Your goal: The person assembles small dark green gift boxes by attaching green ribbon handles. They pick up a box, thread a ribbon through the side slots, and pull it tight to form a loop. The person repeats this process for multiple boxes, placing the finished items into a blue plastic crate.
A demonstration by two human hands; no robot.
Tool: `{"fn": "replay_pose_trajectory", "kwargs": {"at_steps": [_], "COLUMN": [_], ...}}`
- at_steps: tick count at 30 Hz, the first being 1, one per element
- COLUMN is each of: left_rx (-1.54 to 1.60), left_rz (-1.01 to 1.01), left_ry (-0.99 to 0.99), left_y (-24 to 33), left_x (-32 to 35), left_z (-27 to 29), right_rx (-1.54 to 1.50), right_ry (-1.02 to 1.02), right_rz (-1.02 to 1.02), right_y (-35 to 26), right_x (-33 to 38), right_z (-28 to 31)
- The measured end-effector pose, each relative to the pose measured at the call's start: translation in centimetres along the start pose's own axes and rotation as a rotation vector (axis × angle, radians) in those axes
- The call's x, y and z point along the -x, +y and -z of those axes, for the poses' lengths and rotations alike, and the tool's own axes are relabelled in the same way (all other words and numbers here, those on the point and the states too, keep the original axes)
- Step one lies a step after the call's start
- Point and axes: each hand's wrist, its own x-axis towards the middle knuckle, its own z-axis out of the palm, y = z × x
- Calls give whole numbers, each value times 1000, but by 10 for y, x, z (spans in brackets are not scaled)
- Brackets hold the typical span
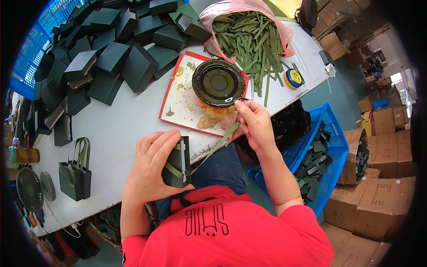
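Ribbon [221,141], soft and limp, probably needs pinching near its end; right hand [254,123] pinches it at one o'clock of the dark box [178,161], which the left hand [151,167] clasps at the worktop [120,129] edge.

At twelve o'clock, a pink plastic bag [231,9] spilling green strips [253,42] onto the white table [120,124]. At ten and eleven o'clock, a heap of dark green boxes [111,44]. Near the centre, a red-rimmed tray [178,109] smeared with dried glue, bearing a round dark dish [218,83]. At one o'clock, a small yellow and blue tape roll [293,78]. At eight o'clock, a dark green gift bag [75,173] with looped handles, two small fans [33,189] beside it. At four o'clock, a blue crate [331,151] of folded pieces; further right, stacked cardboard cartons [378,196].
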Motion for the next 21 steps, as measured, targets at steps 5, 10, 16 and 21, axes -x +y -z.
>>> {"fn": "replay_pose_trajectory", "kwargs": {"at_steps": [5, 10, 16, 21], "left_rx": [1, 29, 178, 266], "left_rz": [4, 3, -1, -22], "left_ry": [1, 10, -66, -75], "left_y": [-2, -5, -3, -2], "left_x": [1, 2, -3, -4], "left_z": [-1, 1, 5, 5], "right_rx": [-111, -100, 133, 114], "right_ry": [-20, -56, -345, -501], "right_rz": [10, 45, -137, -252], "right_y": [-1, -7, -9, -10], "right_x": [4, 30, 60, 63], "right_z": [3, -4, -26, -43]}}
